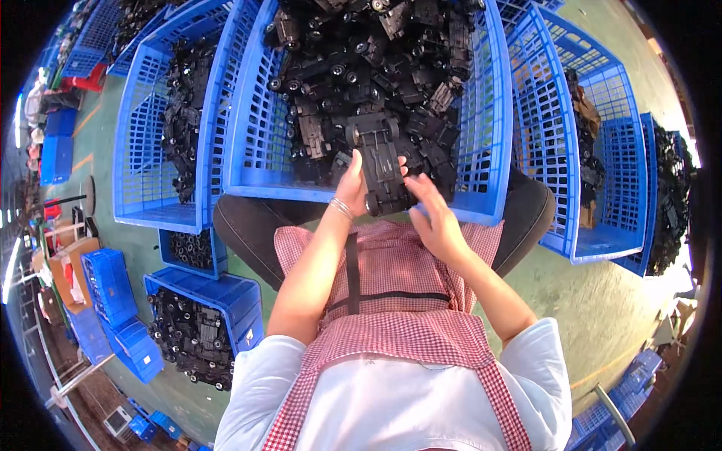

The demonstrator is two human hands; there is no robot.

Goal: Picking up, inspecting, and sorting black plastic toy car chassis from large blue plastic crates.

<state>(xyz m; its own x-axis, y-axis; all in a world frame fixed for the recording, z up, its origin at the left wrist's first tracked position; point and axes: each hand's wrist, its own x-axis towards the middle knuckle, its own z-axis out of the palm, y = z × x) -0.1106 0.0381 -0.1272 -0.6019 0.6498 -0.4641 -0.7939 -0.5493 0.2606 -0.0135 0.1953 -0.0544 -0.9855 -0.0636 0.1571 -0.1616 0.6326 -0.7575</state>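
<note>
A black toy car chassis (380,161), wheels at both ends, is held over the near edge of a big blue crate (289,193). My left hand (350,186) grips it from the left, the thumb on its left edge and fingertips showing past its right edge. Beside its lower right corner is my right hand (438,225), fingers stretched out and apart from the thumb; whether the fingertips touch the chassis I cannot tell. Many similar black chassis (361,68) lie heaped in the crate just beyond.
Blue crates with black parts stand at the left (158,214) and right (560,244). Lower left are a blue bin (242,297) of chassis and a smaller bin (214,264) of wheel-like rings. My knees flank the middle crate, above a green floor (556,301).
</note>
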